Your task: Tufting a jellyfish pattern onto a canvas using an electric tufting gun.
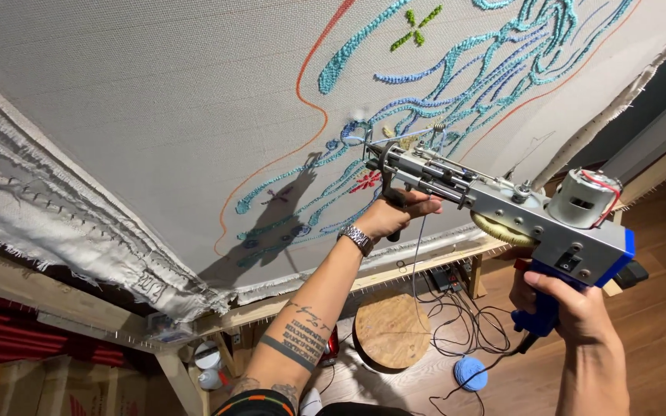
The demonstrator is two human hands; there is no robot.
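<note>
Both hands grip a tufting gun (pixel 495 202) against stretched cloth (pixel 156 115): left hand (pixel 395 216) clamped on its front handle, right hand (pixel 568 304) wrapped around its blue grip.

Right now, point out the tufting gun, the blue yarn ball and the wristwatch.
Tufting gun (pixel 502 204): head view, on its grey metal body.
Blue yarn ball (pixel 470 374): head view, middle of the ball on the floor.
Wristwatch (pixel 357 239): head view, metal band on the left wrist.

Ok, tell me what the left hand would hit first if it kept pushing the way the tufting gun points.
Most likely the stretched cloth: the left hand grips the tufting gun near its tip, which already sits at the blue yarn lines. Depth is hard to judge.
</note>
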